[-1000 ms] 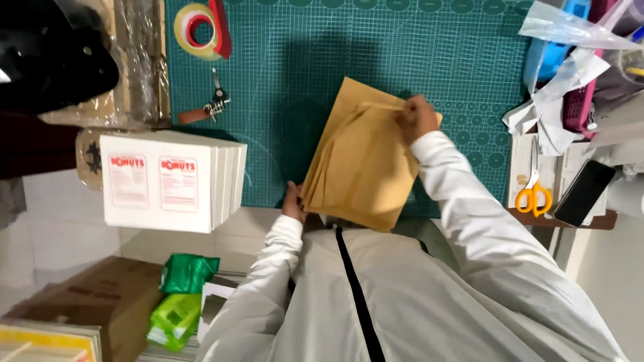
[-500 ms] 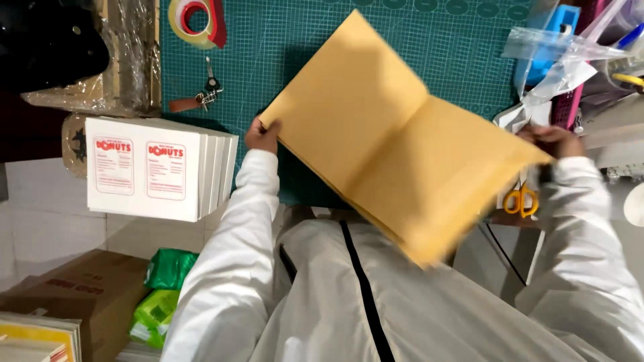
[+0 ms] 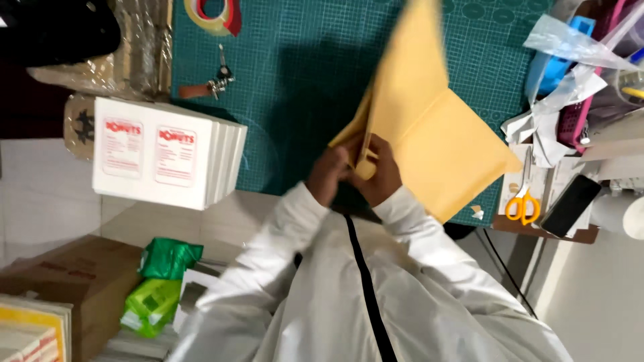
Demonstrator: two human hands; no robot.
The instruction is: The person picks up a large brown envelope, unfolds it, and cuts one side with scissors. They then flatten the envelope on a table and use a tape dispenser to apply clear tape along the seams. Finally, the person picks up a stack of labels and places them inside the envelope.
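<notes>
Both hands meet at the near corner of the yellow-brown envelopes [image 3: 429, 127], the left hand [image 3: 329, 175] and right hand [image 3: 380, 171] closed on that corner so the stack stands tilted above the green cutting mat [image 3: 282, 87].

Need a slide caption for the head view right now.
Both hands, left hand and right hand, pinch yellow-brown envelopes above a green cutting mat.
</notes>
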